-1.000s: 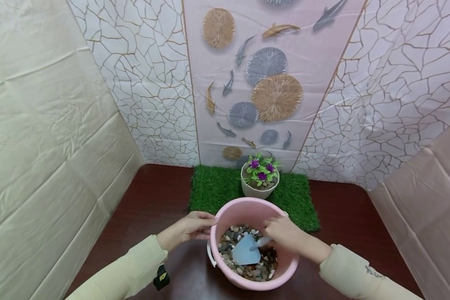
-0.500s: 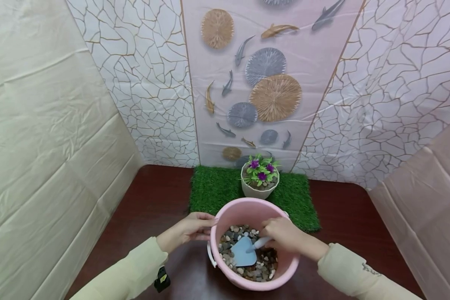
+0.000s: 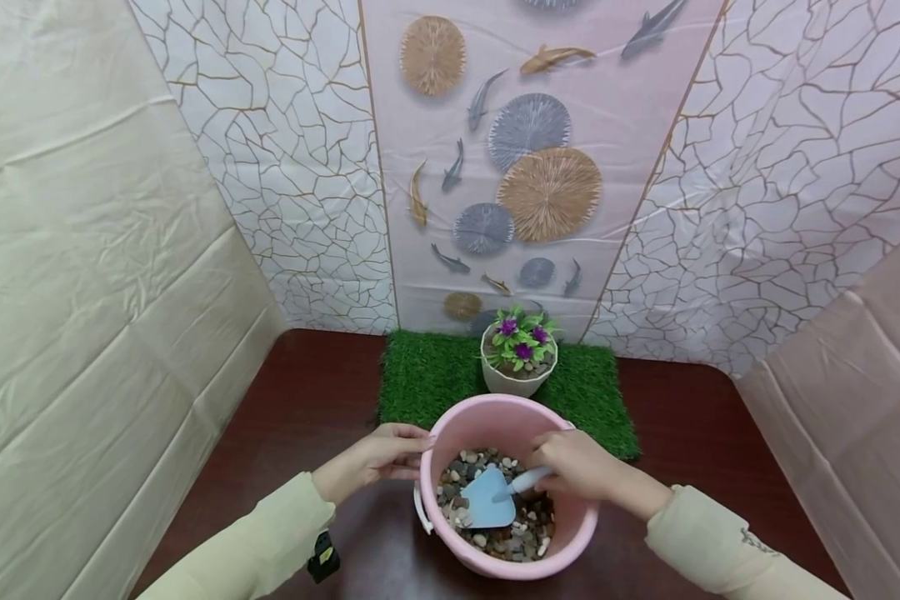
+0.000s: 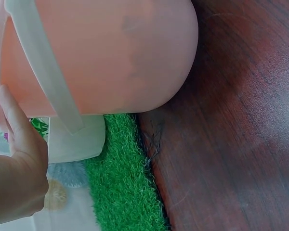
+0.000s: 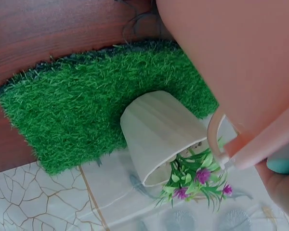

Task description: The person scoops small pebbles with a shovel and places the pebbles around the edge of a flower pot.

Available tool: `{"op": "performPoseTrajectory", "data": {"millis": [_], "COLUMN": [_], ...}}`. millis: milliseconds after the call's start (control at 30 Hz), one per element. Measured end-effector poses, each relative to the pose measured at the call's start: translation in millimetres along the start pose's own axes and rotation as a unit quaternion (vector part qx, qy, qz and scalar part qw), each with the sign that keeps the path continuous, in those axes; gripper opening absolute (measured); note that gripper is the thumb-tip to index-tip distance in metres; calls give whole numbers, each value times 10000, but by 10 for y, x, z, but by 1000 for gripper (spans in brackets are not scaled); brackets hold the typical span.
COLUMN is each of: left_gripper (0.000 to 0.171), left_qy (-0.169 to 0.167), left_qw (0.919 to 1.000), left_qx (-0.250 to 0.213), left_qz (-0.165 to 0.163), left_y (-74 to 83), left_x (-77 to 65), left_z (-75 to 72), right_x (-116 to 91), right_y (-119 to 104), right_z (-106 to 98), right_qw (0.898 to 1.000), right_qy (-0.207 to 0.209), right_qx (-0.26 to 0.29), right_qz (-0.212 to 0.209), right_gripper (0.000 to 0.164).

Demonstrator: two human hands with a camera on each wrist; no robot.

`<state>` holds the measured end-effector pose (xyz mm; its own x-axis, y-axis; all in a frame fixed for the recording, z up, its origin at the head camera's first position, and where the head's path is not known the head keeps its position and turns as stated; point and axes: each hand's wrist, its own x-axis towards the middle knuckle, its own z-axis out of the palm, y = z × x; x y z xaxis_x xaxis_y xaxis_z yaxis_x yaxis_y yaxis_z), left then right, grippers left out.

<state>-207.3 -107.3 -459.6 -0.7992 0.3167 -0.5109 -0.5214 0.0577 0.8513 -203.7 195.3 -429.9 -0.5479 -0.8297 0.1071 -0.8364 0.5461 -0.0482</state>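
Note:
A pink bucket (image 3: 480,554) with a white handle (image 3: 423,507) stands on the table, holding mixed pebbles (image 3: 517,542) at its bottom. My left hand (image 3: 378,457) pinches the left side of its rim; in the left wrist view one finger (image 4: 12,110) lies along the outer wall. Inside the bucket, my right hand (image 3: 581,467) grips the pale handle of a light blue trowel (image 3: 489,500). The trowel's blade lies tilted over the pebbles, pointing left. The bucket wall hides most of the right hand (image 5: 285,192) in the right wrist view.
Behind the bucket, a white pot (image 3: 512,383) with purple flowers (image 3: 522,351) stands on a green artificial grass mat (image 3: 427,375). The dark wooden table (image 3: 307,392) is bordered by patterned cloth at the back and pale cloth (image 3: 157,275) at the sides.
The trowel has shifted slightly within the bucket and its handle shows more clearly. My right hand has moved a little to the right. The left hand stays at the rim.

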Motion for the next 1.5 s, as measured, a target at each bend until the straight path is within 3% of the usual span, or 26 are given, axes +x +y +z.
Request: {"op": "performPoseTrajectory", "data": {"millis": [167,400,1000,1500], "left_gripper": [24,27,23,23], "left_qy": [13,-64,-6,15], "left_qw": [10000,10000,10000,10000], "left_qx": [-38,-44,-4,27], "left_qz": [-11,20,36,-39], "left_y": [4,5,19,18], "left_x": [0,4,23,18], "left_z": [2,-1,12,11], "right_x": [-4,-3,-57,-206], "right_y": [25,52,197,443], "right_z": [-72,-199,-444,-666], "right_qw": [9997,9995,9960,9922], "right_qy": [42,230,142,208], "right_qx": [66,72,399,518], "right_qz": [212,202,787,1115], "right_gripper": [19,18,14,15]}}
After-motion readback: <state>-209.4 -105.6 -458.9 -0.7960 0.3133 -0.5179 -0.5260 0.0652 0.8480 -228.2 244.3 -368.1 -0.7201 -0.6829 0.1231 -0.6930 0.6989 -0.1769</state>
